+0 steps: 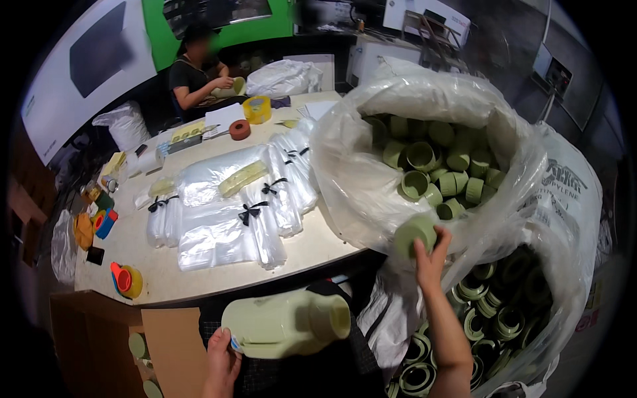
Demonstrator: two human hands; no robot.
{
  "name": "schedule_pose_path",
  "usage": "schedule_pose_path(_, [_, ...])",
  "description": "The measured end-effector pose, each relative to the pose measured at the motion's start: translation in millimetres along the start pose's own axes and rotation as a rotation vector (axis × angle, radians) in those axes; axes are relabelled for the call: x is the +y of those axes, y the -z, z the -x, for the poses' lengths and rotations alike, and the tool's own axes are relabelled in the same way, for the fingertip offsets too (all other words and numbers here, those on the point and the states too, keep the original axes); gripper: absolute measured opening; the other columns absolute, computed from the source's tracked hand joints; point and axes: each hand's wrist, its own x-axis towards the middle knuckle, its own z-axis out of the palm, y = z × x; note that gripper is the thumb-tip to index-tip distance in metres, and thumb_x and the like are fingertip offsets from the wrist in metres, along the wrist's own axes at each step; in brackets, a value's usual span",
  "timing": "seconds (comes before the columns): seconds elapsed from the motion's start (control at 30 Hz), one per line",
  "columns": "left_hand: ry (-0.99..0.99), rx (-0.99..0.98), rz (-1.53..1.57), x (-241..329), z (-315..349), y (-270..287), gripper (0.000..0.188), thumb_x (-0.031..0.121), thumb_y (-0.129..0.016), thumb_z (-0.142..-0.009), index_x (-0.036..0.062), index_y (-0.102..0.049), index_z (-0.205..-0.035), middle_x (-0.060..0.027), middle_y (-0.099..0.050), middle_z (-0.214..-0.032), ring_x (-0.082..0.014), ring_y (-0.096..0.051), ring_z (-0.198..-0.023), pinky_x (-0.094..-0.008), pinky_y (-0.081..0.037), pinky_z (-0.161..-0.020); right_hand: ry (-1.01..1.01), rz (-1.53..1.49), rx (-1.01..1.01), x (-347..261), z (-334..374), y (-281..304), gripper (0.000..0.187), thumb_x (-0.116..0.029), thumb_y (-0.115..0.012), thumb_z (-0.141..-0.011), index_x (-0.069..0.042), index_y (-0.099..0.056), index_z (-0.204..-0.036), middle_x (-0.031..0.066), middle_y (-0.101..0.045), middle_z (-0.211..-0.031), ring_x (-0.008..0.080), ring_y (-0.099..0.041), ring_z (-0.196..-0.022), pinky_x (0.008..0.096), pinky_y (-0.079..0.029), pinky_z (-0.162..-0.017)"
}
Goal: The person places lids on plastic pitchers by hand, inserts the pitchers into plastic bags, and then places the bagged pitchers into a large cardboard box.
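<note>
My left hand (pixel 223 355) grips the base end of a pale green plastic jug-like flask body (pixel 279 325), which lies on its side over my lap with its open neck to the right. A handle runs along its lower side. In my right hand (pixel 432 255) is a round pale green cup-shaped cap (pixel 415 236), held between thumb and fingers at the front edge of a large clear plastic bag (pixel 358 199). Inside that bag lie several similar green caps (pixel 421 156). Below my right forearm, another bag holds several green rings (pixel 509 322).
On the table (pixel 318 249) lie stacks of clear plastic bags (pixel 215 232) tied with black ties, tape rolls (pixel 257 109) and a tape dispenser (pixel 126 280). An open cardboard box (pixel 174 345) stands at lower left. Across the table, a co-worker (pixel 192 76) handles a green part.
</note>
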Motion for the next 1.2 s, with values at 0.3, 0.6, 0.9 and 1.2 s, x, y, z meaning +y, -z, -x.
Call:
schedule_pose_path(0.3, [-0.067, -0.015, -0.092, -6.7, 5.2, 35.0, 0.03, 0.017, -0.05, -0.104, -0.0045, -0.059, -0.122, -0.0146, -0.068, -0.115, -0.0242, -0.068, -0.103, -0.0394, -0.055, -0.093, -0.013, -0.607, -0.703, -143.2, 126.2, -50.7, 0.067, -0.054, -0.045, -0.099, 0.002, -0.051, -0.135, 0.0244, -0.053, -0.139, 0.0377, -0.053, -0.127, 0.0443, -0.041, -0.107])
schedule_pose_path(0.6, [-0.562, 0.305, -0.26, 59.1, 44.0, -4.4, 0.015, 0.015, -0.058, -0.098, 0.0015, -0.063, -0.101, -0.0087, -0.067, -0.1, -0.018, -0.063, -0.091, -0.0333, -0.05, -0.083, -0.058, -0.715, -0.389, -183.6, 138.9, -94.9, 0.057, -0.05, -0.046, -0.099, -0.002, -0.054, -0.127, 0.0161, -0.059, -0.12, 0.0309, -0.057, -0.109, 0.043, -0.046, -0.098])
schedule_pose_path(0.9, [-0.508, 0.334, -0.146, 68.6, 5.5, 15.4, 0.024, 0.024, -0.058, -0.098, 0.0028, -0.062, -0.108, -0.0051, -0.065, -0.098, -0.0189, -0.059, -0.089, -0.0332, -0.046, -0.087, 0.117, -0.538, -0.408, -161.8, 194.6, -102.0, 0.096, -0.071, -0.056, -0.087, 0.001, -0.031, -0.145, 0.0231, -0.037, -0.145, 0.0313, -0.047, -0.127, 0.0433, -0.035, -0.109])
schedule_pose_path(1.2, [-0.902, 0.073, -0.457, 79.8, -12.1, -28.7, 0.057, 0.053, -0.065, -0.091, 0.0031, -0.057, -0.116, -0.016, -0.054, -0.123, -0.0291, -0.049, -0.119, -0.0423, -0.037, -0.105, -1.287, -1.272, -0.627, -131.0, 203.5, -84.1, 0.061, -0.059, -0.033, -0.101, -0.011, -0.051, -0.136, 0.0101, -0.063, -0.124, 0.028, -0.062, -0.101, 0.042, -0.053, -0.074])
